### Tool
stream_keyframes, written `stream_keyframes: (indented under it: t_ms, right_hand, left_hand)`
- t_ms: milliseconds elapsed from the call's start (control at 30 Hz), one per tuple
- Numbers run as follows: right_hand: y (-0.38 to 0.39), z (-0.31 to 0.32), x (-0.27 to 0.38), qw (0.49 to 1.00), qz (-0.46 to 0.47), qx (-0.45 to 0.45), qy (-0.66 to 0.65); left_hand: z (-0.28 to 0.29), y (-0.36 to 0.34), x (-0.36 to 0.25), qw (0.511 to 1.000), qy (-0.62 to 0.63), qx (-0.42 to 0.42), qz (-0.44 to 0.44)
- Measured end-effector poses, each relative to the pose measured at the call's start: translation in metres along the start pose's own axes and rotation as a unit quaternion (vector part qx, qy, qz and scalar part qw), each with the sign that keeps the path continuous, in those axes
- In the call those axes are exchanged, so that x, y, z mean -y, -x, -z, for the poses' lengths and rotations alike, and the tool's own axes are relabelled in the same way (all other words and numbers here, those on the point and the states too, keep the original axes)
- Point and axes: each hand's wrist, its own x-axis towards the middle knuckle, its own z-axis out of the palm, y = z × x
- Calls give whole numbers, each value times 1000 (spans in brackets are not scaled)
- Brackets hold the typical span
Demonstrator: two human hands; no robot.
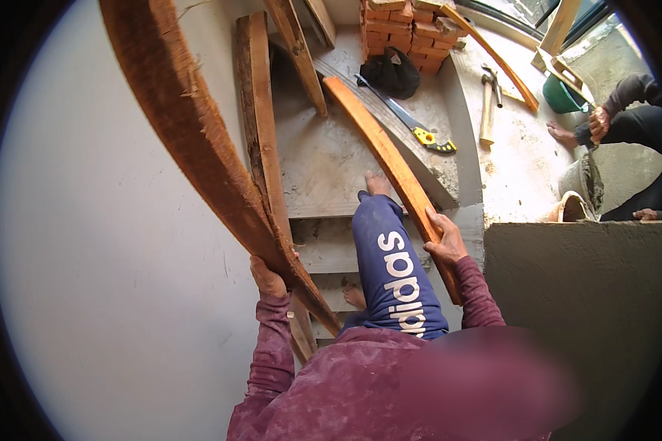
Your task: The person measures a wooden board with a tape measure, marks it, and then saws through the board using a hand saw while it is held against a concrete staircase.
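Observation:
My left hand (269, 276) is closed round the lower part of a long, wide, rough-edged wooden plank (191, 125), which rises toward the upper left along the white wall. In my right hand (449, 239) is a narrower orange-brown wooden board (382, 151), gripped near its lower end and slanting up to the left. Behind the wide plank, more timber (261, 95) leans beside the wall. A handsaw (408, 121) with a yellow and black handle lies beyond the narrow board, next to a black cloth item (392, 72).
Concrete steps (324, 246) lie under my feet. Stacked red bricks (397, 33) stand at the back. A hammer (487, 110) and a thin wood strip (500, 62) lie on the right floor. A co-worker's hand (600, 125) is near a green bucket (563, 94). A plastered low wall (574, 287) is at right.

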Motion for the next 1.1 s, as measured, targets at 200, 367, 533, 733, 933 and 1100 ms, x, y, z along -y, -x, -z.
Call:
stream_keyframes:
  t_ms: [200,367,533,733,933,1100]
  right_hand:
    - [-101,-34,-46,991,12,89,103]
    - [-229,-82,-77,980,1,138,143]
    - [-290,-139,-130,971,16,142,191]
    - [-297,-182,-186,960,-81,133,231]
    - [-291,-162,-192,984,55,11,170]
    - [-288,-51,-164,907,-143,-217,330]
  left_hand:
    - [-7,-47,17,997,42,-2,68]
    - [-12,-85,42,989,63,0,131]
    - [-26,-107,57,994,-1,-29,107]
    - [-39,-133,76,992,1,-23,124]
    - [-45,-152,94,990,-33,-15,137]
    - [-23,-140,97,984,26,-26,173]
